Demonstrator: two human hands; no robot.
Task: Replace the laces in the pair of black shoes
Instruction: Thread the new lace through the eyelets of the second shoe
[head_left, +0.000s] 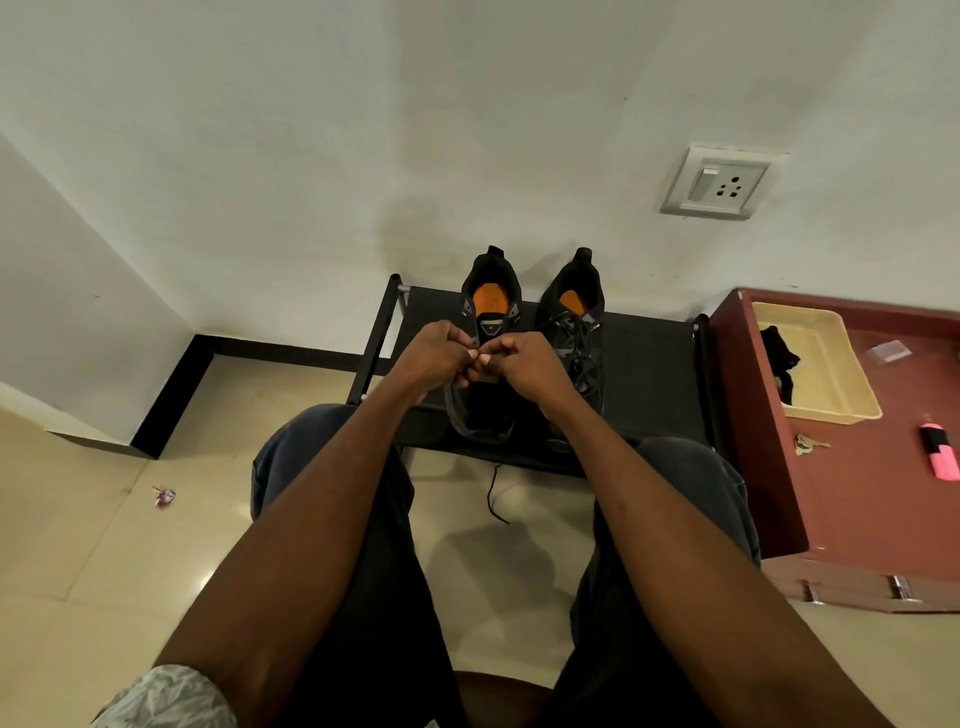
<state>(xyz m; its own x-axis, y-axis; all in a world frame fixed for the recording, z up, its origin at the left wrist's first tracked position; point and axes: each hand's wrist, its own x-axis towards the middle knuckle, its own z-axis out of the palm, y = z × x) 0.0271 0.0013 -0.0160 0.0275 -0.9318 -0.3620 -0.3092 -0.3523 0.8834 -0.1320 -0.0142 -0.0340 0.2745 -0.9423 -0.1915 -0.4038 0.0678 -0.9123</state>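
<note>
Both forearms were extended fwd from bottom of view, bare, converging toward centre. Left hand (435, 354) was held knuckles-up, fingers curled inward, fingertips pinched together. Right hand (524, 364) mirrored it, fingers curled, thumb and forefinger pinched. The two hands met fingertip to fingertip, approx. touching. What was pinched couldn't be made out. Wrists were roughly level, slightly bent.

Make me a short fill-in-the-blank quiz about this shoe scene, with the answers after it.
1. Both hands work over the ______ of the two black shoes.
2. The insoles showing inside the shoes are ______.
3. The shoes stand on a black ______.
4. The beige tray sits on a ______ cabinet.

Missing words: left; orange; rack; red
</note>
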